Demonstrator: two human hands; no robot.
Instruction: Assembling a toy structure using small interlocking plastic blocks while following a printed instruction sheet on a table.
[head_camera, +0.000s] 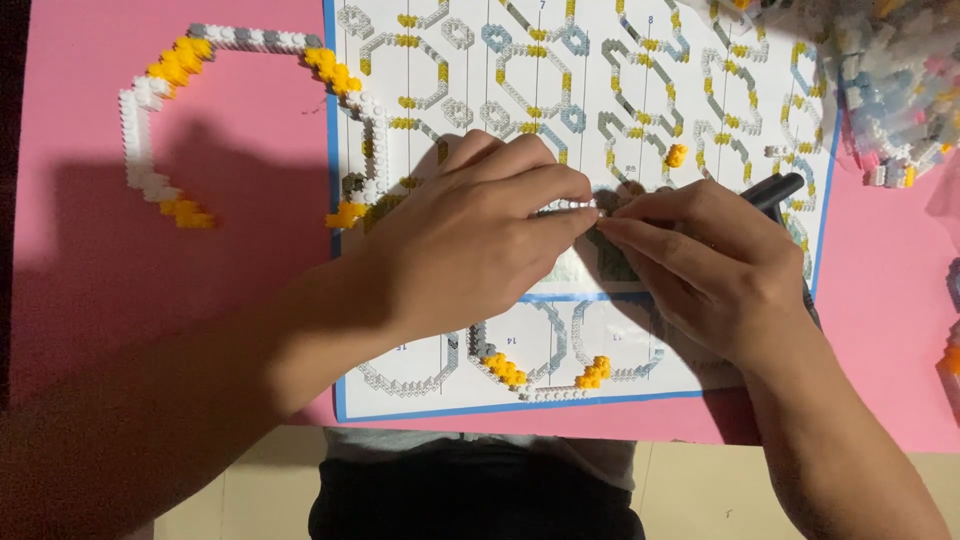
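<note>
Head view shows both hands meeting over the instruction sheet (700, 60): left hand (470, 235) and right hand (715, 265) pinch a small grey brick strip (590, 207) between fingertips, its long axis running left to right, equally near both, right hand also holding a black tool (775, 190).

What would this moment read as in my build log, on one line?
left hand: pinching small bricks | right hand: pinching same, black tool tucked | under: instruction sheet | left: brick chain
</note>
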